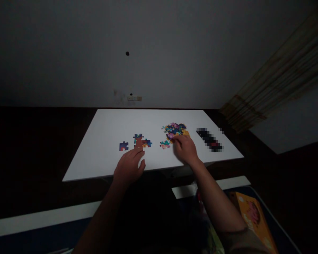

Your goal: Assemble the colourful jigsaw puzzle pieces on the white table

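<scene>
My left hand [129, 166] lies on the white table with its fingers stretched out. Its fingertips touch the near end of a small group of joined jigsaw puzzle pieces [138, 141], brown, blue and orange. Left of that group is a single dark blue and red puzzle piece [123, 146]. My right hand [184, 148] is at the near edge of a heap of loose puzzle pieces [176, 129], fingers curled and pinched on a purple piece [170, 136]; the grip itself is partly hidden. A teal and pink piece [164, 144] lies just left of this hand.
On the right of the white table [100, 141] lies a dark, pixel-blurred object [209, 140]. Below it, beside my right forearm, an orange box [254, 218] sits on a dark blue surface. A grey wall with a socket [134, 98] stands behind; a curtain [254, 95] hangs at right.
</scene>
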The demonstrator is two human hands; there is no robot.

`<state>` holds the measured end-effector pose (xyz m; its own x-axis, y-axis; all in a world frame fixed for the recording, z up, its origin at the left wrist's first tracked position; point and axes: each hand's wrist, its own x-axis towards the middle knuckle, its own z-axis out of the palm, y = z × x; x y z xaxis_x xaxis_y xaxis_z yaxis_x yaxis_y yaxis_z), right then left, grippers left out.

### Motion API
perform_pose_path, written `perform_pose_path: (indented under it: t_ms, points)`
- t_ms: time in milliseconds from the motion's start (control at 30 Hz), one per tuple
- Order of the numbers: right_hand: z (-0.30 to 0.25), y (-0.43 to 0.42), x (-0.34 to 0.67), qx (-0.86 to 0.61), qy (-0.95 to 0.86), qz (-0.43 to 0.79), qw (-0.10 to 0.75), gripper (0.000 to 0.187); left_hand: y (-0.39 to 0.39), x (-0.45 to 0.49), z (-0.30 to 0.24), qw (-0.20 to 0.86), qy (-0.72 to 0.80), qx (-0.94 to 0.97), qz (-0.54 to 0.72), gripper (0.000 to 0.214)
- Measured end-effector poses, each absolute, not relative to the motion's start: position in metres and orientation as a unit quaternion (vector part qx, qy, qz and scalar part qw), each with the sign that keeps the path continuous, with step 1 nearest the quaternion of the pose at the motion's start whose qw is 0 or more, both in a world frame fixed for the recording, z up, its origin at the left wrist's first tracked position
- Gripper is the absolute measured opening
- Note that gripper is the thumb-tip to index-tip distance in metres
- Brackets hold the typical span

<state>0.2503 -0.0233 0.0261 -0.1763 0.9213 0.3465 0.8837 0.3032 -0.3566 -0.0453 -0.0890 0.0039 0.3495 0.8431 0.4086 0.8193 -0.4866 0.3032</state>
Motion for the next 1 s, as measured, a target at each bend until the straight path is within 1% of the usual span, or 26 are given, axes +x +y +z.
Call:
perform_pose_path:
  t_ms: [100, 233, 400, 600, 800, 900, 1000]
  points:
    - [0.028, 0.0, 0.267, -0.626, -0.74, 0.015, 0.245, 0.037, -0.088, -0.044, 0.005, 0.02, 0.51, 0.818, 0.265, 0.033]
    - [0.025, 0.017, 0.255, -0.599, -0.774, 0.006, 0.206, 0.046, -0.087, -0.043, 0.005, 0.017, 0.512, 0.815, 0.27, 0.033]
    - [0.015, 0.012, 0.215, -0.549, -0.82, -0.008, 0.163, 0.042, -0.084, -0.043, 0.004, 0.019, 0.516, 0.812, 0.273, 0.035]
    - [0.016, -0.004, 0.202, -0.509, -0.842, 0.006, 0.177, 0.045, -0.084, -0.044, 0.006, 0.037, 0.522, 0.813, 0.257, 0.034]
    - [0.019, -0.027, 0.229, -0.492, -0.848, 0.027, 0.196, 0.034, -0.083, -0.043, 0.007, 0.048, 0.527, 0.816, 0.234, 0.033]
    - [0.017, -0.04, 0.244, -0.49, -0.849, 0.022, 0.199, 0.032, -0.083, -0.044, 0.006, 0.046, 0.525, 0.817, 0.233, 0.034]
    - [0.012, -0.051, 0.257, -0.489, -0.844, 0.02, 0.22, 0.03, -0.084, -0.045, 0.005, 0.045, 0.527, 0.816, 0.231, 0.034]
